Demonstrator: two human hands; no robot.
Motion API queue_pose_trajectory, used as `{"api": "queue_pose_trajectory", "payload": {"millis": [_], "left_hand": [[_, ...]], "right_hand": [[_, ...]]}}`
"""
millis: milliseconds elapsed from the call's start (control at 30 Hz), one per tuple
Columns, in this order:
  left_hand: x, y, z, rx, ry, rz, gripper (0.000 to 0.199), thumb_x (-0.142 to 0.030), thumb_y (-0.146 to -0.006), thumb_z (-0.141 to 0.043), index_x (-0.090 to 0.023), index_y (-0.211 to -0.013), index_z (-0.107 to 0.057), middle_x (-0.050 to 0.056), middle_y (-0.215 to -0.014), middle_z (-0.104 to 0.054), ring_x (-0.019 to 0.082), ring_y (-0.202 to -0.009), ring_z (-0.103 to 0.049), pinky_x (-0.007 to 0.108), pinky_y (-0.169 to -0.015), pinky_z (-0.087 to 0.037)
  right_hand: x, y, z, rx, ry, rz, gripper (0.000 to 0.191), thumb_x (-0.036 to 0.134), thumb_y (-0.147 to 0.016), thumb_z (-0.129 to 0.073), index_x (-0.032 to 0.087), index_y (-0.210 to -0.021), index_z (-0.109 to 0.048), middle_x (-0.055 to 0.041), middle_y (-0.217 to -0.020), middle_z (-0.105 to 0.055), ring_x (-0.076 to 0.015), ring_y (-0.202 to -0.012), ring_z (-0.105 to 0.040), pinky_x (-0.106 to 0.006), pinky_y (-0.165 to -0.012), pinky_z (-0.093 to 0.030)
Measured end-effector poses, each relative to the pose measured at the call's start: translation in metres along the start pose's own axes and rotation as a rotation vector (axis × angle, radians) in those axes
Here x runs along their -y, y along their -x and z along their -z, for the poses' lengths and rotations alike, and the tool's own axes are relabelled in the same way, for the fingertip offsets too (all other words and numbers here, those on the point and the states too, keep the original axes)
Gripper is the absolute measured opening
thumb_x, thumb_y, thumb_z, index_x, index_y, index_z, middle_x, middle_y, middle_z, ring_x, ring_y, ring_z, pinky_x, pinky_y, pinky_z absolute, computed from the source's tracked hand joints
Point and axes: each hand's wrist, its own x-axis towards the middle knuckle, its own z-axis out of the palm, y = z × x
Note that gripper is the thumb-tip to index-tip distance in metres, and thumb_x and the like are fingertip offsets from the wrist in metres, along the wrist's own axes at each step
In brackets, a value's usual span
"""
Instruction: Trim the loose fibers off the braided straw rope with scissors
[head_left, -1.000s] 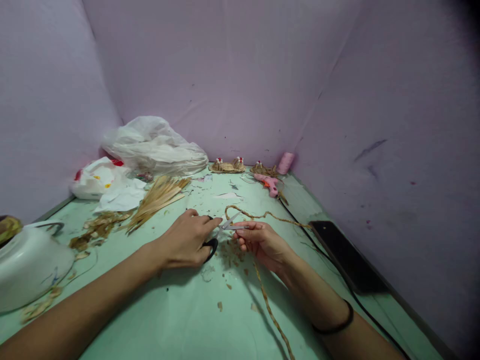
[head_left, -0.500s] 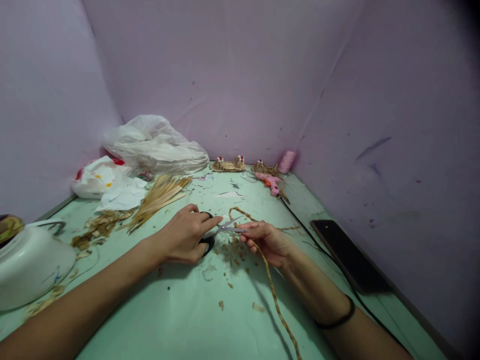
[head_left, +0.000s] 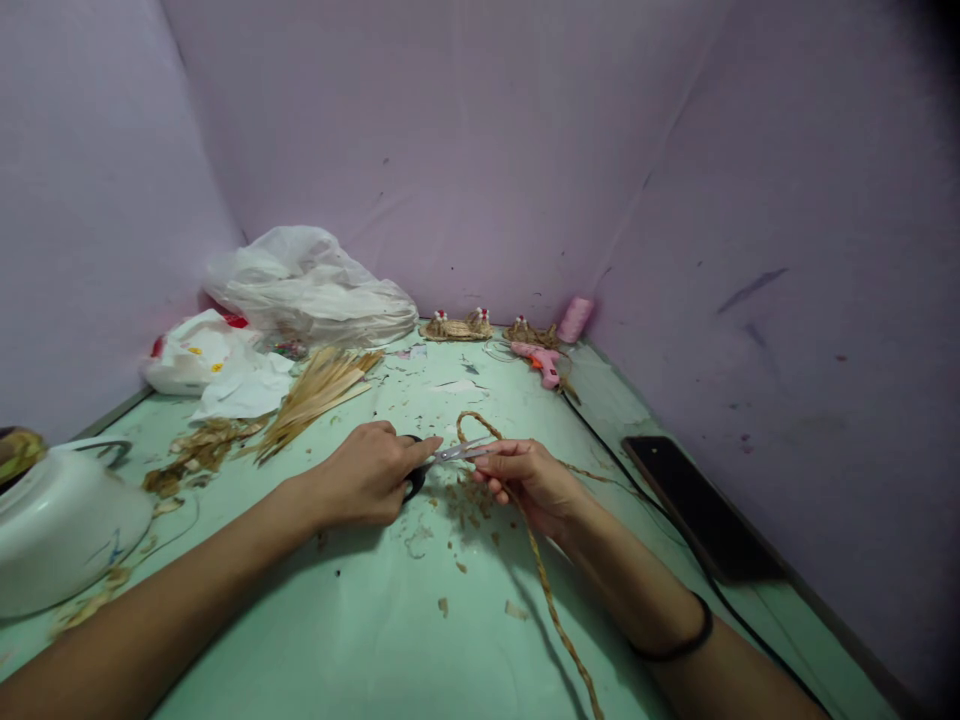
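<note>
My left hand point(head_left: 373, 470) grips the black handles of a pair of scissors point(head_left: 452, 454), the blades pointing right and nearly closed. Their tips reach the fingers of my right hand point(head_left: 525, 478), which are pinched around a twisted tan fibre cord point(head_left: 546, 585). The cord loops up beyond the blades, and one length runs down to the bottom edge of the view. Another stretch of it emerges behind my right hand, toward the right. Whether the blades touch the cord cannot be made out, as my fingers hide that spot.
Dried fibre strips point(head_left: 319, 400) and plastic bags point(head_left: 307, 290) lie at the back left, a white pot point(head_left: 71, 530) at the near left. A pink glue gun point(head_left: 541, 363), thread spool point(head_left: 575, 320) and woven slippers point(head_left: 456, 329) sit at the back; a phone point(head_left: 697, 505) lies right. Scraps dot the table point(head_left: 360, 630).
The scissor blades have moved from spread apart to nearly closed, beside my right fingertips. My left fingers have drawn together on the handles. The right hand has barely shifted.
</note>
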Motion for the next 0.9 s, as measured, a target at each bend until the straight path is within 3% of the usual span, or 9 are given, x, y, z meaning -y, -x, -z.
{"api": "queue_pose_trajectory", "payload": {"millis": [367,633,900], "left_hand": [[-0.0007,-0.0002,0.0049,0.077,0.046,0.058,0.047,-0.014,-0.066,-0.045,-0.028,-0.111,-0.049,0.0,-0.075,-0.065,0.02,-0.069,-0.059,0.028,-0.062,-0.037],[-0.0077,-0.0015,0.0045,-0.003,0.031,0.037,0.054,-0.016,-0.064,-0.047,-0.019,-0.117,-0.042,0.005,-0.087,-0.064,0.023,-0.075,-0.058,0.036,-0.073,-0.041],[-0.0098,-0.0031,0.0045,-0.028,-0.045,0.04,0.06,-0.014,-0.064,-0.046,-0.014,-0.123,-0.039,0.008,-0.085,-0.063,0.024,-0.075,-0.058,0.038,-0.074,-0.041]], "right_hand": [[-0.0015,-0.0007,-0.0022,-0.004,-0.013,0.02,0.009,0.012,-0.052,-0.068,0.008,-0.057,-0.062,-0.0019,-0.05,-0.059,-0.0037,-0.037,-0.046,-0.013,-0.034,-0.034],[0.0,0.0029,-0.008,-0.076,-0.033,0.019,0.013,0.007,-0.046,-0.066,0.01,-0.058,-0.062,-0.0021,-0.044,-0.059,-0.0061,-0.034,-0.046,-0.016,-0.033,-0.036],[-0.0043,0.0028,-0.0094,-0.089,0.025,0.072,0.013,0.012,-0.047,-0.07,0.011,-0.058,-0.063,-0.0005,-0.044,-0.059,-0.0058,-0.033,-0.046,-0.017,-0.033,-0.038]]}}
